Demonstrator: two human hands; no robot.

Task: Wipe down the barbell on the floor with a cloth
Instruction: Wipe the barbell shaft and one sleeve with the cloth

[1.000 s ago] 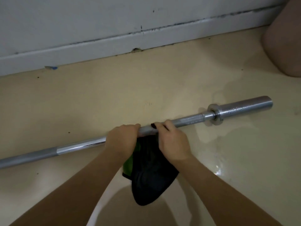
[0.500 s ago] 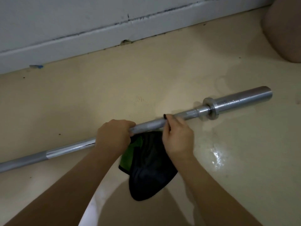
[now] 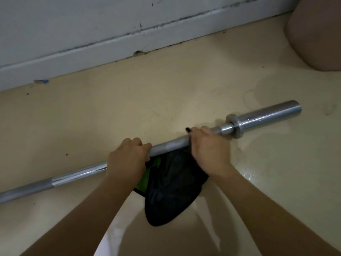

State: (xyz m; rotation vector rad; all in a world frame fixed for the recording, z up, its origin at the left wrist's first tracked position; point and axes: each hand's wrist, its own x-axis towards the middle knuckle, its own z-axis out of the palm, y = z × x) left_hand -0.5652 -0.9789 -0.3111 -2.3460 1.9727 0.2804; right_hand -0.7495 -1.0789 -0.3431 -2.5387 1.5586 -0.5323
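The barbell lies on the floor near the baseboard, running lower L to upper R, w/ water drops on its R end. The left hand has its fingers curled over the shaft. The right hand, nearer the collar, is wrapped over the shaft & grips the cloth against it. The cloth, dark w/ a green patch, spreads below the bar between the 2 hands

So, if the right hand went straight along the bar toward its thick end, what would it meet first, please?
Probably the collar, past a short bare stretch of barbell beyond the right hand.
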